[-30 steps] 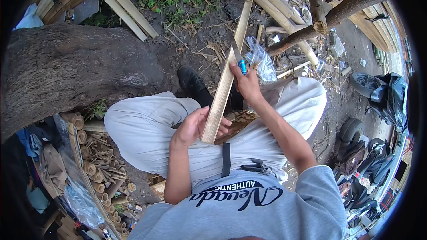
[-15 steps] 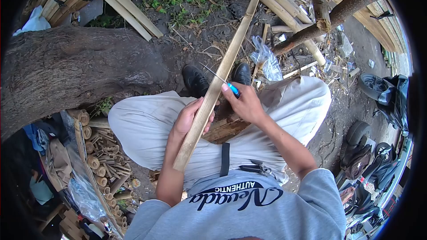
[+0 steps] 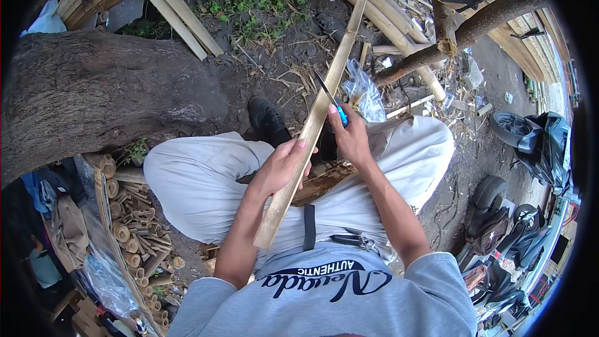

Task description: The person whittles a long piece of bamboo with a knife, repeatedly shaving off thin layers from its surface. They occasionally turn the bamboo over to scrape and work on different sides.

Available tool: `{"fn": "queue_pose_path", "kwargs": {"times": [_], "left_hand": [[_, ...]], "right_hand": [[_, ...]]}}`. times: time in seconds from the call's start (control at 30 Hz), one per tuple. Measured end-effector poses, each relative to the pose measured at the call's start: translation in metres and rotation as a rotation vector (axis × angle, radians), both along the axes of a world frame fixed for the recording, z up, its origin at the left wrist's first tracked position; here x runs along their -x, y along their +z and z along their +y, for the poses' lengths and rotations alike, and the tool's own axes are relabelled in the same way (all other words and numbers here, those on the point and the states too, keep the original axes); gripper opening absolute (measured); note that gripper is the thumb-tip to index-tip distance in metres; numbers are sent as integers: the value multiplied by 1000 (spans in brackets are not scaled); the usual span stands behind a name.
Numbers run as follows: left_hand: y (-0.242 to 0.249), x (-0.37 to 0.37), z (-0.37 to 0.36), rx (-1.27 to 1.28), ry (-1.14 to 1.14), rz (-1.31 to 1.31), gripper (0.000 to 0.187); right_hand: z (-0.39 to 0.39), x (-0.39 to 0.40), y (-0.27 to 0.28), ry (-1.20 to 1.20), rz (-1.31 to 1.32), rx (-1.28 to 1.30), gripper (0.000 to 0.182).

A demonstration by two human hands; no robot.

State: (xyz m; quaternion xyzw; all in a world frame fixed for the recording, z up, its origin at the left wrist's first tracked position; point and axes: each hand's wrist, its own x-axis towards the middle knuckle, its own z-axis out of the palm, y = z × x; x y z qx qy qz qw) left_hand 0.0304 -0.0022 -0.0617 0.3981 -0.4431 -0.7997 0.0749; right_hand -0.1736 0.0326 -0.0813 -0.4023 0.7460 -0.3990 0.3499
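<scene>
Only got the head view: the bamboo strip (image 3: 316,116) is over my lap, long axis running from by my left forearm up and away to the right. My left hand (image 3: 281,167) is closed around its nearer half. My right hand (image 3: 353,138) is gripped round the blue-handled knife (image 3: 343,118), just right of the strip and farther out, so it's nearer the far end. Blade slants across the strip, can't tell if it's biting.
</scene>
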Motion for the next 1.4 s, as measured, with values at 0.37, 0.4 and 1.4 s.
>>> {"fn": "queue_pose_path", "kwargs": {"times": [0.37,0.4,1.4], "left_hand": [[41,-56,33,43,69,-92,57],[42,-62,34,30,74,-59,52],[-9,-30,12,52,121,-98,42]], "right_hand": [[3,-33,14,250,-94,54,41],[4,-35,15,308,-111,7,41],[16,-10,-20,802,567,32,38]]}}
